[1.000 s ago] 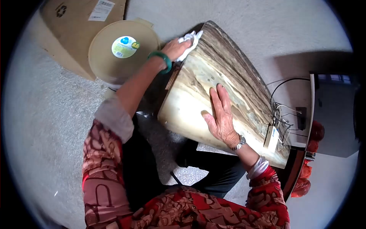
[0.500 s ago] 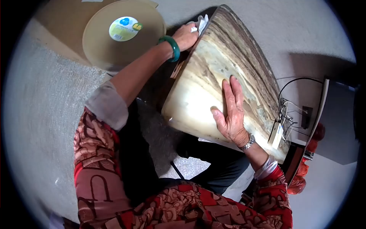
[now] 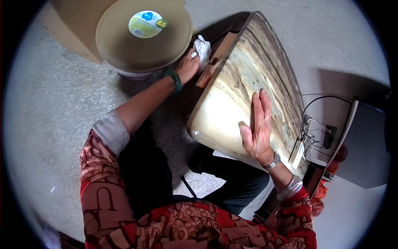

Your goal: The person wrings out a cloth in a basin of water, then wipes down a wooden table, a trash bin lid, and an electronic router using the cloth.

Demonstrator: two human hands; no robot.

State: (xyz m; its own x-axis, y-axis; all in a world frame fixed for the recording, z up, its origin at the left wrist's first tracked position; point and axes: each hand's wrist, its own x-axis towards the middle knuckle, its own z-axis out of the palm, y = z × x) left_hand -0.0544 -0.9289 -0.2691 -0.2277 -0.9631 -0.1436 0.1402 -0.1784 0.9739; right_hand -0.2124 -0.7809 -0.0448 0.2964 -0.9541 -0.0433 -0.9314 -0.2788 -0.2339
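Note:
My left hand point(image 3: 189, 67), with a green bangle on its wrist, is closed around a crumpled white cloth point(image 3: 202, 52). It is beside the left edge of a marble-patterned tabletop point(image 3: 232, 97), close to the wooden frame point(image 3: 217, 58) under it. Flat on the glossy marble surface lies my right hand point(image 3: 259, 130), fingers stretched out and thumb apart, a metal watch on the wrist. The tabletop appears tilted, its narrow end pointing away from me.
A round container with a brown lid point(image 3: 143, 50) and a label stands left of the tabletop. To the right are a white power strip point(image 3: 297, 153), tangled cables point(image 3: 309, 128) and a dark screen point(image 3: 367, 145). Red plastic bags point(image 3: 319, 193) sit below the screen.
My left hand has drawn back from the tabletop's edge with the cloth, leftward and toward me. The right hand stays flat on the marble. The whole view has shifted slightly.

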